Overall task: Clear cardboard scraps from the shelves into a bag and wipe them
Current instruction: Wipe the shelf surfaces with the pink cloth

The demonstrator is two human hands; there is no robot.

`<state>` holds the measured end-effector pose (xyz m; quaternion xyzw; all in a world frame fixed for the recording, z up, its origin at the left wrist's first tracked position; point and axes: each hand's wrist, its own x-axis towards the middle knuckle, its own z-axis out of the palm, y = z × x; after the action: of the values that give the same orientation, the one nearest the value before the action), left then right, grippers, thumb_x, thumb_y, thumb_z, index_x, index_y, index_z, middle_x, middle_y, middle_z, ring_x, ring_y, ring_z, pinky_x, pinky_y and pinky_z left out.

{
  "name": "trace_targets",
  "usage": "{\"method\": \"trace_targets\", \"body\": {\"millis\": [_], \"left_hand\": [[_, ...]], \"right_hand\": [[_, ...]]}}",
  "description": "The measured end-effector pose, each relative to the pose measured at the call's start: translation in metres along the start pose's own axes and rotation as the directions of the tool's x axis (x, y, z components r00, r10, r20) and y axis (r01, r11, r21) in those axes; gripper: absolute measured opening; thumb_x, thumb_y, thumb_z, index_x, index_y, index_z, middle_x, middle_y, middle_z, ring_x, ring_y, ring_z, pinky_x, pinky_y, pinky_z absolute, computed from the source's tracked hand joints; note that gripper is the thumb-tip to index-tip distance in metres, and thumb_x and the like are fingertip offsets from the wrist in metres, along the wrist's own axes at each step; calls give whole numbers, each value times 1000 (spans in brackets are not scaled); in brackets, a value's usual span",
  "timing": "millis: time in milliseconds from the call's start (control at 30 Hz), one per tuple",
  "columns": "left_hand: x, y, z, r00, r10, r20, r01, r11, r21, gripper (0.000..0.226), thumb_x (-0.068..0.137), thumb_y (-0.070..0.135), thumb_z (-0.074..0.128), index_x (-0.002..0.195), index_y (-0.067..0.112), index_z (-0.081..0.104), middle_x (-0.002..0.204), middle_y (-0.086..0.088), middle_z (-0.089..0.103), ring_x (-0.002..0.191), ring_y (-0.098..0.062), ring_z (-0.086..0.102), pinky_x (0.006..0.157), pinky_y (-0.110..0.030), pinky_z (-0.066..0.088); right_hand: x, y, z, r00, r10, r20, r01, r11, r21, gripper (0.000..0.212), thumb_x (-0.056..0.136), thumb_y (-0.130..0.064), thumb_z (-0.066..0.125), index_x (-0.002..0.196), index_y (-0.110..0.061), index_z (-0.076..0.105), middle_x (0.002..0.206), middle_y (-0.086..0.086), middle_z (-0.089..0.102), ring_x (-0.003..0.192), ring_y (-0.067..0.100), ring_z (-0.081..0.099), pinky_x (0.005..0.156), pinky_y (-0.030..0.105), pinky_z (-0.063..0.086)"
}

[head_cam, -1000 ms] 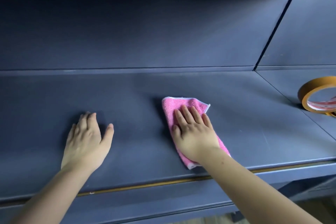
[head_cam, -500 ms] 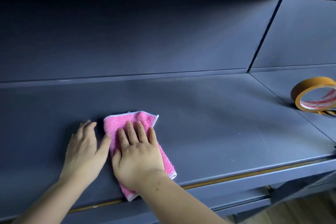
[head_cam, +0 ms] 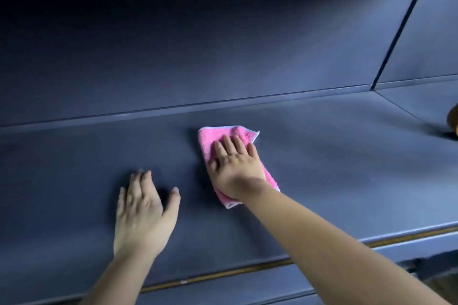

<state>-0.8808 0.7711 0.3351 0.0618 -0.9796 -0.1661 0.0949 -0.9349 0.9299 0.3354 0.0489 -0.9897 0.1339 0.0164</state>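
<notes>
R hand (head_cam: 236, 168) lay flat, fingers straight, pressing pink cloth (head_cam: 223, 135) onto dark shelf (head_cam: 322, 168); L hand (head_cam: 142, 215) rested spread on shelf just to its left, holding nothing.

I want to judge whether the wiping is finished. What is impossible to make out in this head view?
Head view:
Cloth: mostly covered by the right hand pressing it.
Shelf under the left hand: hidden by that hand.
Orange thing at the right edge: cut off by the frame, unidentifiable.
Fine dust on the shelf: too dim and blurred to tell.
</notes>
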Motion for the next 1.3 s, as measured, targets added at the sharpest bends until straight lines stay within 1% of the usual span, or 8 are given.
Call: {"method": "trace_targets", "body": {"millis": [367, 667, 800, 900, 1000, 1133, 1200, 1300], "left_hand": [[1, -3, 4, 1000, 21, -11, -22, 1000, -19, 67, 93, 46, 32, 147, 13, 11, 157, -2, 14, 145, -12, 11, 118, -28, 2], [3, -1, 1, 1000, 11, 11, -9, 993, -118, 72, 90, 51, 24, 148, 10, 12, 157, -8, 14, 145, -18, 14, 118, -29, 5], [-1, -3, -6, 1000, 15, 3, -13, 960, -278, 62, 95, 34, 41, 147, 8, 18, 156, -8, 19, 144, -19, 16, 119, -30, 7], [-4, -15, -15, 999, 14, 31, -1, 918, -397, 57, 95, 28, 43, 146, 11, 24, 154, -4, 22, 143, -19, 18, 119, -33, 10], [2, -50, -27, 996, -49, 70, 68, 948, -312, 57, 95, 31, 42, 146, 12, 25, 153, -7, 25, 141, -23, 22, 115, -33, 14], [5, -73, -34, 990, -131, 60, 139, 975, -171, 60, 94, 32, 42, 145, 7, 25, 152, -12, 26, 139, -28, 26, 115, -36, 18], [4, -72, -30, 995, -78, 55, 83, 992, -95, 61, 94, 34, 41, 145, 7, 23, 154, -11, 24, 141, -26, 23, 116, -33, 15], [5, -72, -28, 996, -67, 61, 70, 997, -42, 63, 94, 37, 41, 146, 6, 21, 154, -11, 23, 142, -24, 22, 116, -32, 15]], "right_hand": [[97, 6, -7, 994, 101, 53, -94, 989, -115, 53, 96, -36, 17, 147, -20, 19, 157, -1, 11, 145, 22, 2, 116, 45, 6], [31, -73, 15, 930, -328, 168, 341, 938, -58, 54, 98, -40, 20, 149, -24, 9, 159, -3, 1, 146, 19, -4, 116, 42, -4], [-27, -24, -1, 943, -303, 140, 313, 948, -55, 55, 97, -43, 21, 149, -28, 10, 159, -5, 1, 145, 14, -7, 115, 36, -6], [-60, 17, -16, 988, -150, 46, 155, 978, -140, 54, 96, -45, 14, 148, -28, 19, 158, -4, 10, 146, 16, 3, 116, 33, 3], [-88, 6, -16, 994, -78, -76, 60, 974, -218, 62, 84, -39, 21, 128, -16, 58, 136, 7, 53, 127, 28, 49, 101, 48, 40], [-94, -54, 4, 979, -162, -127, 149, 983, -110, 53, 76, -38, 33, 106, -20, 72, 113, 1, 69, 106, 21, 65, 80, 44, 56], [-88, -83, 11, 976, -189, -109, 181, 980, -81, 53, 80, -36, 32, 116, -20, 66, 124, 2, 63, 117, 20, 58, 93, 44, 49], [-62, -106, 23, 959, -278, 54, 277, 961, 26, 56, 96, -33, 19, 148, -13, 14, 158, 8, 6, 146, 25, 0, 115, 47, -5]]}}
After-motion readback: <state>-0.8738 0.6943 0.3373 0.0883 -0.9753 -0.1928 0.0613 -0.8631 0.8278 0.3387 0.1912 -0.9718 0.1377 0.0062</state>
